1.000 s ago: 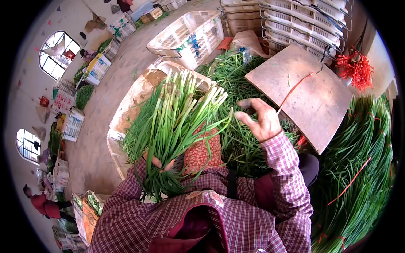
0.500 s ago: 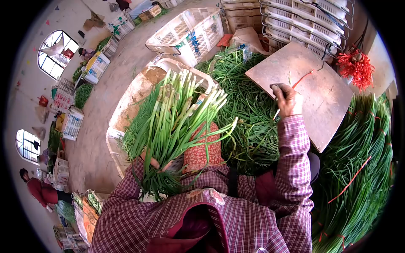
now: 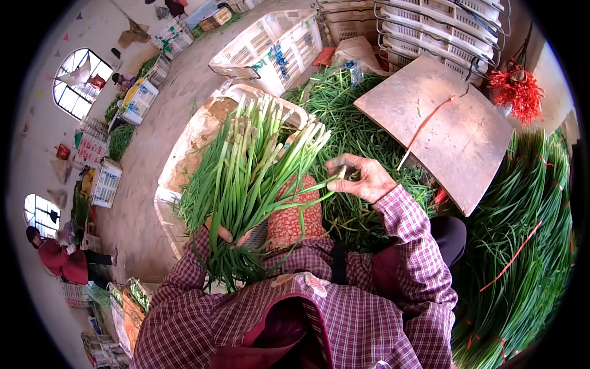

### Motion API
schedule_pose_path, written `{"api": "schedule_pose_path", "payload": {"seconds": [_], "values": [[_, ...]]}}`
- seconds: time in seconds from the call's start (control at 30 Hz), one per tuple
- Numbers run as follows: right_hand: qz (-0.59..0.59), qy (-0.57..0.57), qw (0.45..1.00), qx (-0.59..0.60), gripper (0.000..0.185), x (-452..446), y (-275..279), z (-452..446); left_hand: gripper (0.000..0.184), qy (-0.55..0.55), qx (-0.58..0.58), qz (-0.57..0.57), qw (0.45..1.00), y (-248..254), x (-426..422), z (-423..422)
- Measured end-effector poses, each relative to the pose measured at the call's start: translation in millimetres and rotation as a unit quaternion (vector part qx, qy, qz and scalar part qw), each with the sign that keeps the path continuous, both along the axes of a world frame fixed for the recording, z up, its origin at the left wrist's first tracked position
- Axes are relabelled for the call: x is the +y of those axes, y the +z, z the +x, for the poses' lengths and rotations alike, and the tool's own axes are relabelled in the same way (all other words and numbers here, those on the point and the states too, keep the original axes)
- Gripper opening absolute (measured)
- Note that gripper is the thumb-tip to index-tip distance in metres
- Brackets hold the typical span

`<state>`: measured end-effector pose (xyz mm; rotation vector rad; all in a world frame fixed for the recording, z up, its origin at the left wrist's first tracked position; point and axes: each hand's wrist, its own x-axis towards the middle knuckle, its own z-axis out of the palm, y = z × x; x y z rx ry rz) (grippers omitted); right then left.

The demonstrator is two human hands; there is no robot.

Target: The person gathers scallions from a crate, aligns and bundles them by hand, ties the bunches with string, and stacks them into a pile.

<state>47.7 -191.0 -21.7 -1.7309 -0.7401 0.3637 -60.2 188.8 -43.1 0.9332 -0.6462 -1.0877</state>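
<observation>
A loose bunch of chives [image 3: 249, 147], pale stem ends up and green leaves hanging down, lies over my lap in front of a crate. My left hand [image 3: 226, 235] is closed around its lower leafy part, with the leaves covering most of the fingers. At the bunch's right side, my right hand [image 3: 364, 178] pinches the pale end of one chive stalk [image 3: 319, 200] that sticks out sideways. A red tie strip [image 3: 424, 132] lies on a flat board [image 3: 458, 138], beyond my right hand. Under the bunch shows a red patterned cloth [image 3: 298, 221] on my leg.
A dirty white crate [image 3: 175, 166] stands left, with another white crate [image 3: 295, 55] behind. Loose greens [image 3: 344, 104] cover the ground ahead. Tied chive bundles [image 3: 522, 246] are piled right. Stacked crates [image 3: 439, 37] and hanging red ties [image 3: 516, 95] are beyond. A person [image 3: 58, 255] is at far left.
My right hand has moved left from over the board to the bunch and taken hold of a stalk end. My left hand stays put. The person at far left has changed posture.
</observation>
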Motion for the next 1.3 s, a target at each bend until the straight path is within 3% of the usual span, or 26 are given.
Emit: {"api": "schedule_pose_path", "payload": {"seconds": [0.07, 0.13, 0.27, 0.3, 0.37, 0.53, 0.67, 0.73, 0.8, 0.87, 0.93, 1.0, 1.07, 1.13, 1.23, 1.3], "values": [[-0.03, 0.001, 0.979, -0.2, 0.032, 2.0, -1.6, 2.0, 0.033, 0.061, 0.022, -0.003, 0.998, 2.0, -5.1, -6.4], [-0.119, -0.026, 0.959, -0.257, 0.026, 0.3, 2.9, -4.0, 0.033, 0.068, 0.024, 0.005, 0.997, 7.9, -9.6, -7.4], [-0.117, -0.062, 0.923, -0.362, 0.019, 3.0, -0.3, -14.4, 0.032, 0.116, 0.031, 0.079, 0.99, 3.3, 2.5, -16.0], [-0.131, -0.106, 0.907, -0.386, 0.019, 5.7, -1.2, -16.9, 0.035, 0.049, 0.015, 0.073, 0.996, -7.5, 10.3, -7.5], [-0.146, -0.177, 0.88, -0.417, 0.018, 11.5, -1.0, -21.5, 0.036, 0.091, 0.026, 0.064, 0.993, -13.4, 9.3, -15.8], [-0.183, -0.217, 0.875, -0.392, 0.012, 12.1, -4.6, -24.3, 0.044, 0.186, 0.021, 0.049, 0.981, -5.0, -8.2, -23.3], [-0.199, -0.23, 0.874, -0.379, 0.014, 4.5, 1.6, -24.5, 0.042, 0.169, -0.001, 0.027, 0.985, -15.4, 1.8, -17.8], [-0.174, -0.24, 0.868, -0.399, 0.015, -0.4, 0.6, -17.6, 0.039, 0.099, -0.002, 0.063, 0.993, -13.3, 4.5, -11.5], [-0.147, -0.312, 0.886, -0.311, 0.017, -10.9, -5.8, -7.3, 0.041, 0.13, -0.019, 0.073, 0.989, -33.0, 25.7, -21.1], [-0.189, -0.402, 0.817, -0.369, 0.019, -41.8, 3.9, 8.3, 0.044, 0.162, -0.037, 0.084, 0.983, -37.1, 30.4, -26.0], [-0.27, -0.459, 0.79, -0.304, 0.02, -84.0, -8.6, 31.0, 0.045, 0.174, -0.037, 0.087, 0.98, -29.9, 34.7, -31.2], [-0.416, -0.444, 0.763, -0.217, 0.021, -115.5, -17.8, 45.3, 0.045, 0.176, -0.033, 0.084, 0.98, -20.5, 35.5, -35.0], [-0.498, -0.368, 0.771, -0.15, 0.026, -114.0, -5.2, 41.6, 0.045, 0.177, -0.029, 0.083, 0.98, -16.9, 37.4, -37.5], [-0.372, -0.339, 0.827, -0.25, 0.042, -95.0, 9.9, 36.0, 0.046, 0.175, -0.027, 0.08, 0.981, -14.9, 37.5, -37.4], [-0.102, -0.187, 0.937, -0.276, 0.052, -37.2, 54.8, 30.8, 0.046, 0.172, -0.023, 0.079, 0.982, -11.0, 36.0, -37.1], [-0.082, -0.077, 0.944, -0.31, 0.056, -4.5, 73.8, 32.5, 0.047, 0.169, -0.023, 0.081, 0.982, -7.9, 34.5, -36.0]]}}
